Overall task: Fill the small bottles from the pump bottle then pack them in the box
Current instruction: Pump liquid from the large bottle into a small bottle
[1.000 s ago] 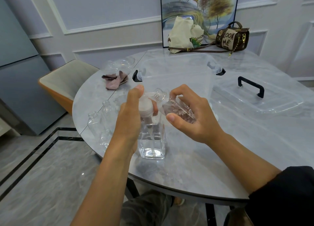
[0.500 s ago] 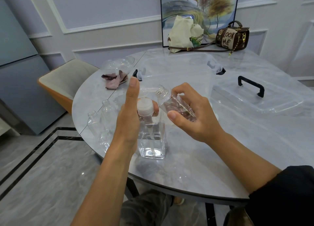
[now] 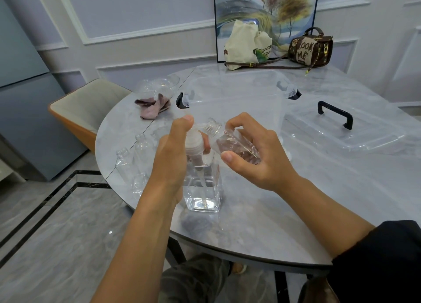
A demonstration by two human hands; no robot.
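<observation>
Head view: the pump bottle point(image 3: 204, 188) is seen upright on the grey marbled table point(image 3: 319, 200), near its front edge, with clear liquid in its lower part; the left hand point(image 3: 175, 157) is wrapped round the pump head from the left, one finger laid over the top and another fingertip seen at the right of the ribbed collar; a small bottle point(image 3: 234, 146) is clasped in the right hand point(image 3: 257, 157), fingers and thumb curled round its body; it is held tilted, its uncapped threaded neck pointed up and to the left, just beside the pump head; whether the neck meets the spout cannot be told, the spout being hidden by the left hand; the two hands are held close together over the pump bottle. Behind them the clear box point(image 3: 237, 97) is set open on the table, with black latches at its ends; its lid point(image 3: 341, 129), fitted with a black handle, is laid flat to the right, apart from the box; several empty small bottles point(image 3: 126, 166) are stood upright and uncapped at the table's left edge; a crumpled pinkish cloth point(image 3: 152, 108) is laid behind them; a cream tote bag point(image 3: 246, 45) and a brown handbag point(image 3: 309, 49) are placed at the far edge.
</observation>
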